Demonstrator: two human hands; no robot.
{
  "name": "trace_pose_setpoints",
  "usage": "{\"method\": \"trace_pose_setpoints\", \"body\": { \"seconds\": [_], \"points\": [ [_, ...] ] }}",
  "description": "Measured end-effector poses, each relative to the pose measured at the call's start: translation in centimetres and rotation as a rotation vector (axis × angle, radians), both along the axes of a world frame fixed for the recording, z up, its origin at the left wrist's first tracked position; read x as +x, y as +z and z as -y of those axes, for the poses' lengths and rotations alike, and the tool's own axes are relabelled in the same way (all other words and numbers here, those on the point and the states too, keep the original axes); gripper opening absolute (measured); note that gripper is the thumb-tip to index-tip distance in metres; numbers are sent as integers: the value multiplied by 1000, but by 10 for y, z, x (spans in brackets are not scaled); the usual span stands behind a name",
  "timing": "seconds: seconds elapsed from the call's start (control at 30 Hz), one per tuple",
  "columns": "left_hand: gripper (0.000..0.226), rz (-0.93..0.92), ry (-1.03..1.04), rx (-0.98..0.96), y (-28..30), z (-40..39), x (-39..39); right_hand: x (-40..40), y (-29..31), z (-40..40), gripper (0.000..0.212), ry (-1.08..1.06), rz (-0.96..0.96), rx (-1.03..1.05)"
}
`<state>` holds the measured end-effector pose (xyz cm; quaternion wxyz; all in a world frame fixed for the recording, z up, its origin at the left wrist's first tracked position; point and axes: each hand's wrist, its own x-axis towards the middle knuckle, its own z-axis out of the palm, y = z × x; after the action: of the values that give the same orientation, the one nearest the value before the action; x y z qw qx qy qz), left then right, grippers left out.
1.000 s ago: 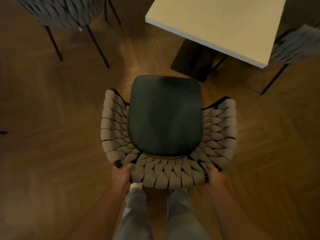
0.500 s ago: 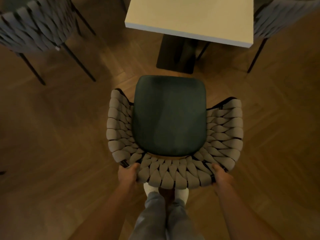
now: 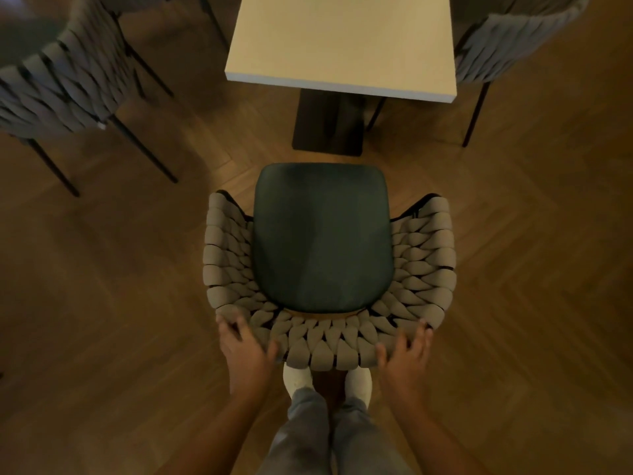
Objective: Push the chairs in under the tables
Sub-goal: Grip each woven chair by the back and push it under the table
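- The left hand [image 3: 245, 351] lies flat against the lower left curve of the chair's woven backrest [image 3: 329, 347], fingers spread and laid on the outside of the weave, not curled round it.
- The right hand [image 3: 407, 351] does the same at the lower right curve, palm against the weave and fingers spread; neither hand has a closed hold on anything.
- The chair [image 3: 323, 234] sits in the middle of the frame, its dark green seat cushion [image 3: 322, 231] pointing toward the top of the frame and its grey woven back wrapping round both sides.
- The person's white shoes [image 3: 298, 378] and grey trouser legs [image 3: 301, 437] stand just below the backrest, at the bottom centre.
- The table [image 3: 342, 42], pale-topped, fills the upper centre; its dark base [image 3: 327, 125] stands on the floor just above the seat's front edge.
- The chair's seat is clear of the tabletop's near edge, with a strip of floor showing between them, so it is not yet under the table.
- A second woven chair [image 3: 61, 80] stands at the upper left, a third [image 3: 507, 42] at the upper right beside the table.
- The wooden floor [image 3: 102, 303] shows a herringbone pattern.
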<state>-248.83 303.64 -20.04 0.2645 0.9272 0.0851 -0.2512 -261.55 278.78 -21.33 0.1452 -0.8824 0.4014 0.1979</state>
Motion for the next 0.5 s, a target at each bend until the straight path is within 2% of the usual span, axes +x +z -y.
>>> {"method": "trace_pose_setpoints", "body": {
  "seconds": [0.03, 0.13, 0.23, 0.3, 0.4, 0.5],
  "points": [
    [100, 13, -117, 36, -3, -2, -3, 0, 1, -5, 77, 103, 0, 10],
    [89, 75, -582, 221, -18, -12, -4, 5, 7, -11, 104, 380, -11, 115],
    [92, 88, -947, 286, -19, -11, 5, 8, 0, -2, 100, 592, -45, 124],
    [74, 63, -1042, 279, -12, -3, 15, 17, -6, 7, 90, 680, -63, 138],
    [52, 17, -1033, 296, -16, 6, 26, 28, -10, 16, 68, 717, -124, 158],
    [44, -8, -1022, 331, -21, 6, 24, 31, -9, 17, 66, 716, -145, 160]
  ]
}}
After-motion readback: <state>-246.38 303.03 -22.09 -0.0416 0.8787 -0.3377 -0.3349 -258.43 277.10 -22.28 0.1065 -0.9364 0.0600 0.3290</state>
